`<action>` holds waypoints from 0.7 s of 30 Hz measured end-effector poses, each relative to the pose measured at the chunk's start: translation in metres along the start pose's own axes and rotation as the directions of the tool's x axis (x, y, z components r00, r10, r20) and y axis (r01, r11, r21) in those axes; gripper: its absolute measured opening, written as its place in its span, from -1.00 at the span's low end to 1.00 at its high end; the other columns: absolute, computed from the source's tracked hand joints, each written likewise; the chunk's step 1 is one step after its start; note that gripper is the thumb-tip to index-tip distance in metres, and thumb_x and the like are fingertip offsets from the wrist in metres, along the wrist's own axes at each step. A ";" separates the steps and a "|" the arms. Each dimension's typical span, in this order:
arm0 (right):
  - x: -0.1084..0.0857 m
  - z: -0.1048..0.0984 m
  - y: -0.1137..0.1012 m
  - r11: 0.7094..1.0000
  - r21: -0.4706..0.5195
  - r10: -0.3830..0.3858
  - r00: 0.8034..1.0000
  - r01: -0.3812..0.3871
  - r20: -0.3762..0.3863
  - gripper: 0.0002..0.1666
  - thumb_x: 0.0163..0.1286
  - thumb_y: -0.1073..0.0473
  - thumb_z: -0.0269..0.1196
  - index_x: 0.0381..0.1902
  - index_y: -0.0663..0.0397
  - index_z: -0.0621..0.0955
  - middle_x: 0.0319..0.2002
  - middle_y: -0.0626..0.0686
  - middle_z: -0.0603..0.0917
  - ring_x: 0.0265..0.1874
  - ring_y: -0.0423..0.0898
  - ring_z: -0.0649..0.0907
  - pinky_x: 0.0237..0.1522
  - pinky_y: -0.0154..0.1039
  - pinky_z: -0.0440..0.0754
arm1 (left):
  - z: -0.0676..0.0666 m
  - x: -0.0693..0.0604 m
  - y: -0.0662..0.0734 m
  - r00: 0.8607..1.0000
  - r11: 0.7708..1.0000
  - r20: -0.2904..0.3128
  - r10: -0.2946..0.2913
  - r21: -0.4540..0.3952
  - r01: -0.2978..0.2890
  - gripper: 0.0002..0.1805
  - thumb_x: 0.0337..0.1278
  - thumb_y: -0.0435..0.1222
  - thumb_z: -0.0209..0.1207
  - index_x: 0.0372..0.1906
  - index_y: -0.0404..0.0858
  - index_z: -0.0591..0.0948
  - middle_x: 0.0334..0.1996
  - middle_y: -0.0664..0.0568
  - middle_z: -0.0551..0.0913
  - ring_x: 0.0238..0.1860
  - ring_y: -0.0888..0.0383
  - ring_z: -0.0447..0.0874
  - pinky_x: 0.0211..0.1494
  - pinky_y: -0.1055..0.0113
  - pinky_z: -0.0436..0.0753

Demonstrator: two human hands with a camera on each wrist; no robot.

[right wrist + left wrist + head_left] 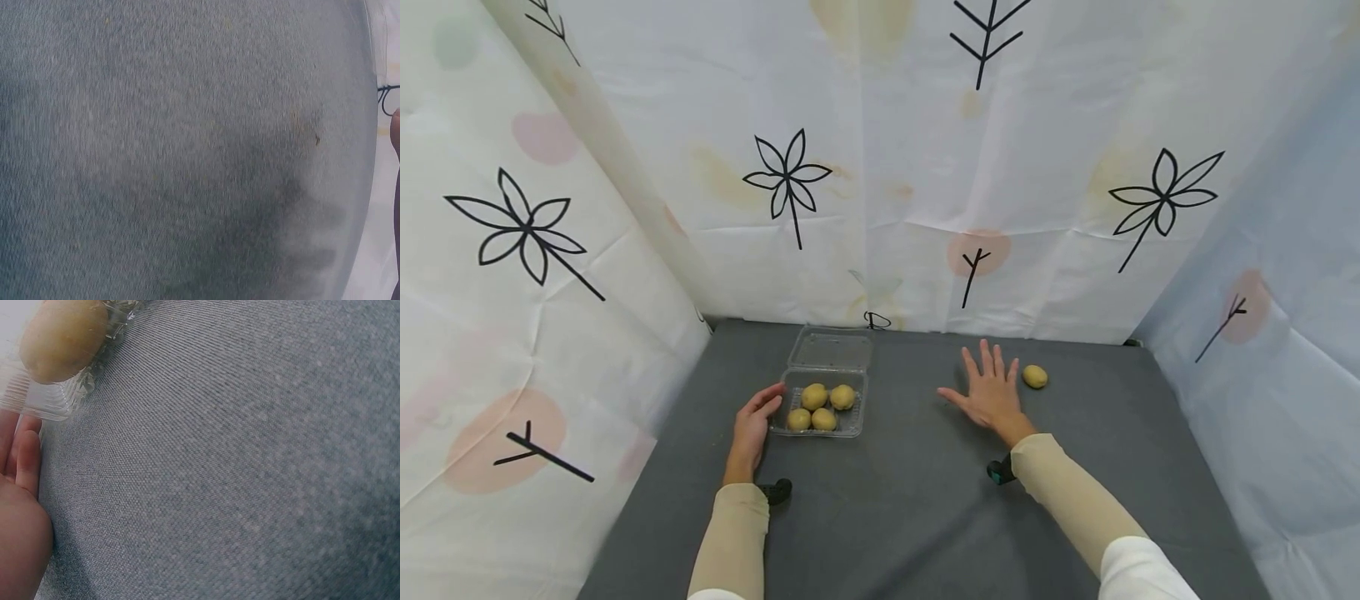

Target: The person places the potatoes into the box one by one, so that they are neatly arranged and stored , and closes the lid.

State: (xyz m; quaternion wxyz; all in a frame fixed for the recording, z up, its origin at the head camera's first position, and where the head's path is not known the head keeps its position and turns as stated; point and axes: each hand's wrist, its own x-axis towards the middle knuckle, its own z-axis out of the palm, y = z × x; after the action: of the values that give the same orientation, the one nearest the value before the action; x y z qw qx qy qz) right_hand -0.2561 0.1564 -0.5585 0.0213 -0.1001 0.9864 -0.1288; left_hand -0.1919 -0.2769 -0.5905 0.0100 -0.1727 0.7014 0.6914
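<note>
Several yellow potatoes (814,396) lie in a clear plastic clamshell box (855,431) whose lid (831,348) is folded back toward the wall. My left hand (752,432) rests its fingers against the box's left side; in the left wrist view, the fingers (27,464) are beside the box's edge, below a potato (64,339). With fingers spread and nothing held, my right hand (990,395) hovers over the table to the right of the box. A single loose potato (1035,377) lies just right of it. Only a sliver of that hand shows in the right wrist view.
The grey cloth-covered table (910,500) ends at a white patterned curtain (910,192) behind. Similar curtains hang at the left (512,333) and right (1285,375). A shadow of spread fingers falls on the cloth in the right wrist view.
</note>
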 end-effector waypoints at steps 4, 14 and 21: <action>0.001 0.000 0.009 1.000 -0.022 0.008 1.000 -0.008 -0.002 0.19 0.33 -0.60 0.06 0.66 -0.05 0.06 0.66 0.27 -0.12 0.63 0.36 -0.10 0.52 0.51 -0.25 | 0.002 -0.010 0.014 1.000 1.000 0.018 -0.009 -0.005 0.009 -0.54 0.56 -0.29 0.04 0.43 -0.30 0.45 0.48 -0.22 0.41 0.50 0.01 0.27 0.60 0.07 0.20; -0.001 0.000 0.029 0.998 -0.025 0.051 0.998 -0.051 -0.023 0.21 0.32 -0.58 0.09 0.65 0.04 0.10 0.65 0.33 -0.07 0.61 0.39 -0.06 0.51 0.52 -0.26 | 0.002 -0.012 0.018 1.000 1.000 0.026 -0.014 -0.001 0.014 -0.53 0.55 -0.30 0.04 0.44 -0.31 0.44 0.48 -0.23 0.40 0.51 0.00 0.27 0.61 0.06 0.21; -0.004 -0.006 0.043 0.997 -0.025 0.067 0.997 -0.068 -0.037 0.19 0.34 -0.53 0.14 0.64 0.09 0.10 0.63 0.35 -0.06 0.60 0.43 -0.05 0.50 0.54 -0.23 | 0.001 0.001 -0.003 1.000 1.000 -0.004 0.008 0.013 -0.008 -0.53 0.57 -0.21 0.04 0.44 -0.22 0.46 0.49 -0.15 0.42 0.51 0.05 0.27 0.59 0.12 0.21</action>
State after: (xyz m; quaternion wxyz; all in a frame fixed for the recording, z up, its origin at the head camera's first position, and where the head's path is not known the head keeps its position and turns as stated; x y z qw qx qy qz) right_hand -0.2610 0.1998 -0.5640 0.0065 -0.0647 0.9910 -0.1171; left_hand -0.1918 -0.2764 -0.5934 0.0068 -0.1714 0.7068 0.6863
